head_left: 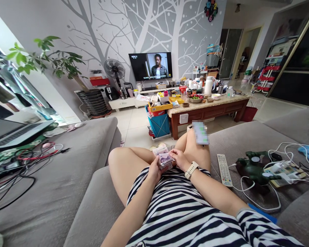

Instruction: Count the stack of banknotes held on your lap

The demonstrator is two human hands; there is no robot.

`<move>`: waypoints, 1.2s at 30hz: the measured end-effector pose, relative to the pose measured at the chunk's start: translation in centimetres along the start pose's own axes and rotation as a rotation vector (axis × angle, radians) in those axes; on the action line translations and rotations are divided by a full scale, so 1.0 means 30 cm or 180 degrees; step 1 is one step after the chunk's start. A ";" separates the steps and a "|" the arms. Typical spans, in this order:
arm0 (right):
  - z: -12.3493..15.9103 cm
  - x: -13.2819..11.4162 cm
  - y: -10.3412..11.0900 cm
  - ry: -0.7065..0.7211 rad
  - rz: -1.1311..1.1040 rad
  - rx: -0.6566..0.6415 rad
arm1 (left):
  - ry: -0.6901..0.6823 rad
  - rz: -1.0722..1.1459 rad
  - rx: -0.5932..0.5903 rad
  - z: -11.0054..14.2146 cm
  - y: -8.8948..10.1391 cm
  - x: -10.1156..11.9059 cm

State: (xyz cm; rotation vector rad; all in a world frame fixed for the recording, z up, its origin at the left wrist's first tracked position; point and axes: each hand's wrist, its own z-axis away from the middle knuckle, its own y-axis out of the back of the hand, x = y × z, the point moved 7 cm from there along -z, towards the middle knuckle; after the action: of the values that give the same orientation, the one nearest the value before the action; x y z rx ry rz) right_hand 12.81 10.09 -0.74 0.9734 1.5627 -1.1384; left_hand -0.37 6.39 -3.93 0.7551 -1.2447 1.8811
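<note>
A small stack of purplish banknotes [165, 157] is above my lap, over the striped garment. My left hand [154, 169] is closed around the stack's near left side. At its right edge, the fingers of my right hand [179, 160] pinch the notes. A pale watch [191, 170] is strapped on my right wrist. More notes fan out just beyond the stack, but their lower parts are hidden. On my right knee lies a phone [201, 133] with a blurred screen.
To my right on the grey sofa [226, 137] are a remote control [224, 170], a dark green figure [256, 168] and a power strip with white cables. A laptop [18, 132] and tangled cables lie left. Ahead stands a cluttered coffee table [208, 115], beside a blue bin [158, 125].
</note>
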 end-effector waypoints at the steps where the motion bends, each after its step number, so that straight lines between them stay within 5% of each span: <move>1: 0.000 0.002 0.000 -0.0024 -0.0007 0.0003 | -0.0002 0.0005 -0.0004 -0.003 0.002 -0.001; 21: -0.002 0.007 -0.019 -0.0029 -0.0174 -0.0252 | 0.0056 0.0036 -0.0092 0.019 -0.020 0.005; 29: -0.019 0.021 0.022 0.0077 0.0041 0.0210 | -0.0052 -0.0157 0.0067 0.005 0.002 0.005; 36: -0.023 0.029 0.014 -0.0011 0.0037 0.0153 | -0.0154 -0.0173 0.0076 0.003 0.006 0.004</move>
State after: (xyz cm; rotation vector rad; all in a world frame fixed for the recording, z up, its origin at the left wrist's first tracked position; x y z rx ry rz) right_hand 12.83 10.92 -1.58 1.0105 1.5314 -1.1737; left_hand -0.58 6.30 -3.88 0.8436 -1.2216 1.8465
